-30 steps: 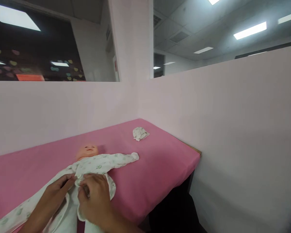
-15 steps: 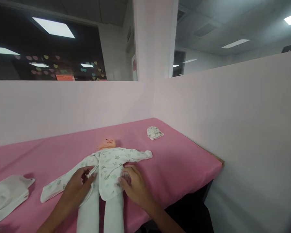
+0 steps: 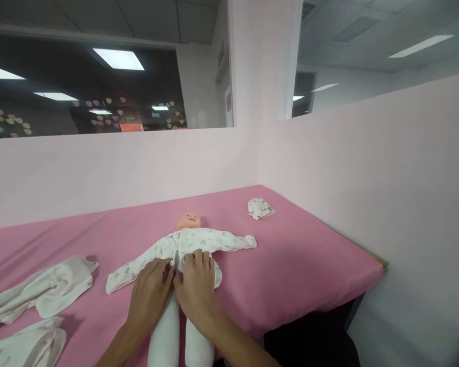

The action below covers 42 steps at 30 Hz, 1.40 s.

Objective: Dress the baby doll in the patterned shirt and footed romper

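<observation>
A doll (image 3: pixel 191 220) lies on its back on the pink-covered table, its head toward the wall and its legs toward me. It wears a white printed baby shirt (image 3: pixel 199 239) with the sleeves spread, and white pants (image 3: pixel 166 326). My left hand (image 3: pixel 151 290) is closed at the shirt's middle edge, fingertips pinching the cloth. Beside it, almost touching, my right hand (image 3: pixel 197 288) lies over the shirt front with bent fingers gripping fabric. A corner of the shirt shows to the right of that hand. Both sets of fingertips are partly hidden.
White garments (image 3: pixel 67 285) lie crumpled at the left, with a folded printed cloth (image 3: pixel 34 344) nearer me. A small printed cap-like bundle (image 3: pixel 260 208) sits at the back right. Walls (image 3: pixel 329 168) border the pink table cover (image 3: pixel 298 260) behind and to the right.
My right hand has moved from the doll's side to the shirt's middle, close to my left hand. The shirt front is now bunched under them. The view has swung left.
</observation>
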Each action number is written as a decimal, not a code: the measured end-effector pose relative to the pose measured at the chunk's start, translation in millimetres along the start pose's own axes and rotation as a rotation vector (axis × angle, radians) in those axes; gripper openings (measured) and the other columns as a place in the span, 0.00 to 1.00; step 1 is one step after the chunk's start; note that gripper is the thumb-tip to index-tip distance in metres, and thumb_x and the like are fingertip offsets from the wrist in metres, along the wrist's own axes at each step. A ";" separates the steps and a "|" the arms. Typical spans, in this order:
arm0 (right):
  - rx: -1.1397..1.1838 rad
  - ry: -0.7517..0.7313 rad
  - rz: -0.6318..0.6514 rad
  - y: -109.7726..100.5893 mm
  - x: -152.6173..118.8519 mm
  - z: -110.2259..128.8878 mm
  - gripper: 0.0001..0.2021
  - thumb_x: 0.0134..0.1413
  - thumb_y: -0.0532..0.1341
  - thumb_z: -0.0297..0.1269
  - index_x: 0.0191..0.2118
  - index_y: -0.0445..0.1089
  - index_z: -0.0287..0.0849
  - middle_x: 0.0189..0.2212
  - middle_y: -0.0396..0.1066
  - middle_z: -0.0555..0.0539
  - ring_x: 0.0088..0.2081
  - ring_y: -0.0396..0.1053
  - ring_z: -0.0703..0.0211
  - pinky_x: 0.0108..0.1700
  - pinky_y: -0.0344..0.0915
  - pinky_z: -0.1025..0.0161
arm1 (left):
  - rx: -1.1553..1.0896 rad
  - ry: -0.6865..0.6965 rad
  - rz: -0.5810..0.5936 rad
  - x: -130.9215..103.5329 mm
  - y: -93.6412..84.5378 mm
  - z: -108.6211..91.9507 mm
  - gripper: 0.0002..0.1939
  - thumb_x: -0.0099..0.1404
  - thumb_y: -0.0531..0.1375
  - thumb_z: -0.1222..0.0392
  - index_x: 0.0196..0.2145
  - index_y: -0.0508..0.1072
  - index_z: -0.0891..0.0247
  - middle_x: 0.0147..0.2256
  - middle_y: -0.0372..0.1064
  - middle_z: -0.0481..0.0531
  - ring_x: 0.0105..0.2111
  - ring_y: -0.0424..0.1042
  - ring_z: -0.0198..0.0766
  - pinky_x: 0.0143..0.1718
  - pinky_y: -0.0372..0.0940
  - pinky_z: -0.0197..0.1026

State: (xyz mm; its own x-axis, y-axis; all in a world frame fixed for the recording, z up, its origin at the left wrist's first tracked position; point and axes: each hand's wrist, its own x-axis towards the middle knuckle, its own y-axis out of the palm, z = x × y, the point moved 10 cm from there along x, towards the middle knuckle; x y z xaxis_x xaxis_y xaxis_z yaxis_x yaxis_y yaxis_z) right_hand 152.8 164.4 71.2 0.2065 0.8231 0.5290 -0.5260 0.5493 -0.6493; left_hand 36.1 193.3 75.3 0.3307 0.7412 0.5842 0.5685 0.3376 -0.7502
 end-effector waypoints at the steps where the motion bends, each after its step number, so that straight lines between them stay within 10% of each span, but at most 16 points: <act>1: -0.019 -0.003 -0.009 1.2 1.8 0.9 0.06 0.50 0.56 0.30 0.36 0.65 0.40 0.39 0.63 0.44 0.43 0.57 0.52 0.48 0.57 0.50 | 0.013 0.002 -0.011 -0.6 -0.7 -0.3 0.14 0.70 0.46 0.56 0.38 0.69 0.61 0.35 0.70 0.54 0.37 0.68 0.45 0.40 0.61 0.47; 20: 0.627 0.204 -0.069 -11.5 3.3 -23.1 0.09 0.54 0.53 0.27 0.36 0.68 0.40 0.41 0.68 0.49 0.45 0.64 0.64 0.49 0.60 0.65 | 0.186 0.244 -0.014 0.6 6.9 -25.2 0.13 0.70 0.46 0.66 0.31 0.67 0.61 0.31 0.67 0.51 0.31 0.65 0.42 0.35 0.57 0.44; 42: 0.409 0.122 -0.017 -6.8 1.4 -17.6 0.10 0.56 0.55 0.28 0.34 0.73 0.44 0.35 0.72 0.51 0.42 0.64 0.60 0.46 0.56 0.62 | 0.180 0.239 -0.051 -4.7 7.6 -30.2 0.10 0.64 0.49 0.71 0.34 0.68 0.61 0.33 0.69 0.53 0.34 0.66 0.43 0.35 0.59 0.44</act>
State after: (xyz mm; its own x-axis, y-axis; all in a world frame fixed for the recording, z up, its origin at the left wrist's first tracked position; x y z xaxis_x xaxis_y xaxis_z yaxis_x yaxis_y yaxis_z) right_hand 171.2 164.4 66.7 0.3008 0.8391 0.4532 -0.8004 0.4805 -0.3584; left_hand 61.7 174.9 76.2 0.4852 0.5705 0.6627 0.4533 0.4839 -0.7485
